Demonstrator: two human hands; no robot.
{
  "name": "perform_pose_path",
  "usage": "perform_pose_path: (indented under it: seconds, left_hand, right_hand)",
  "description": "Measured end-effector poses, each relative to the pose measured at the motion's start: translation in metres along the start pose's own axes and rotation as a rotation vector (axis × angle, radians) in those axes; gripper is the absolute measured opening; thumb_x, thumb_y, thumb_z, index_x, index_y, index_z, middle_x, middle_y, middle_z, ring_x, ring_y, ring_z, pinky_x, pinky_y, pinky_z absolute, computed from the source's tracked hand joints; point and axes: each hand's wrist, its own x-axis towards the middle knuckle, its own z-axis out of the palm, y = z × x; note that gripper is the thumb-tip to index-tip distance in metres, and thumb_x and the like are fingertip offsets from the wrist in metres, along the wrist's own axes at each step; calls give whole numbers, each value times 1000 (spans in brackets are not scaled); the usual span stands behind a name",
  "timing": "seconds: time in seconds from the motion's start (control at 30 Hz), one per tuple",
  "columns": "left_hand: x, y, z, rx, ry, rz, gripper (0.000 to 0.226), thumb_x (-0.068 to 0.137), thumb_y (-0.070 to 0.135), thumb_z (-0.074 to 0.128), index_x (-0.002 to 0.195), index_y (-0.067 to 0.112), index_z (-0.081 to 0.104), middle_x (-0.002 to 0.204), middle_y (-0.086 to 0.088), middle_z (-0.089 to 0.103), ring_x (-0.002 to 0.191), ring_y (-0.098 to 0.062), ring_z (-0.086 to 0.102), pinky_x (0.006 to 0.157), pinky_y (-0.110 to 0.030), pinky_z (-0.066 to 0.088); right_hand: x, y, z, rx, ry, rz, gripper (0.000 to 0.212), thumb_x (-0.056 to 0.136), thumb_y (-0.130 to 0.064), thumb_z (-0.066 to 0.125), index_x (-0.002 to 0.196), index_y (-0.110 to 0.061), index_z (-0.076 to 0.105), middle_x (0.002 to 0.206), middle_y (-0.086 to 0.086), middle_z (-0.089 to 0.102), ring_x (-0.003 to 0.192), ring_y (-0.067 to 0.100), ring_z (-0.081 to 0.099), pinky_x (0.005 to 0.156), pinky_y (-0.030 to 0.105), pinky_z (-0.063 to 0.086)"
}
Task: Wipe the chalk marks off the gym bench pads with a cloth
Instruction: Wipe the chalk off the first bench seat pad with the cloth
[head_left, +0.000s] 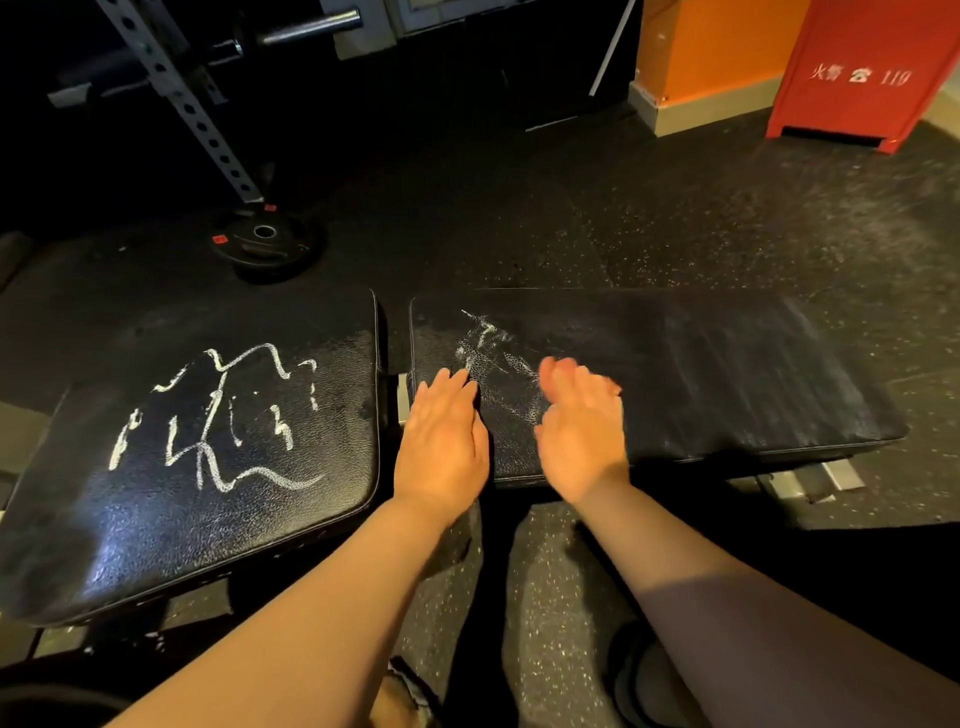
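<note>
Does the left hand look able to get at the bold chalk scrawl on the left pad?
Probably yes. The left hand is open at the left end of the right pad, just across the gap from the left pad; nothing shows between it and the chalk scrawl.

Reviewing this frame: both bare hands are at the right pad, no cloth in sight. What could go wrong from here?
No cloth is in view; if the left hand and right hand rub the smeared chalk on the right pad, it will likely spread and coat the palms.
The bold marks on the left pad are untouched; chalky hands might dirty it further.
A faint haze on the right pad's far end could be overlooked in dim light.
</note>
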Motion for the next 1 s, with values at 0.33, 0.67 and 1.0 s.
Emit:
perform_pose_path:
  seconds: [0.33,0.67,1.0]
  left_hand:
    - [-5,1,8,26,78,-15,43,100,19,39,137,4,57,146,-10,53,143,-26,39,124,-37,16]
    - [-6,-2,9,15,90,-30,51,100,27,29,136,6,59,144,-6,55,142,-21,40,123,-38,21]
    - [-8,-5,13,25,113,-17,51,99,27,30,133,7,61,141,-6,58,140,-20,44,122,-34,20]
  right_hand:
    - [5,43,10,51,-75,43,61,89,-44,51,147,-36,33,137,-18,43,126,16,44,111,56,28]
    - [-18,4,-1,416,-74,-244,60,87,-32,50,148,-34,45,151,-12,42,142,14,34,122,46,16]
    - [-11,-28,9,700,-55,-56,61,87,-1,39,142,-23,47,139,-9,36,136,11,43,114,30,38]
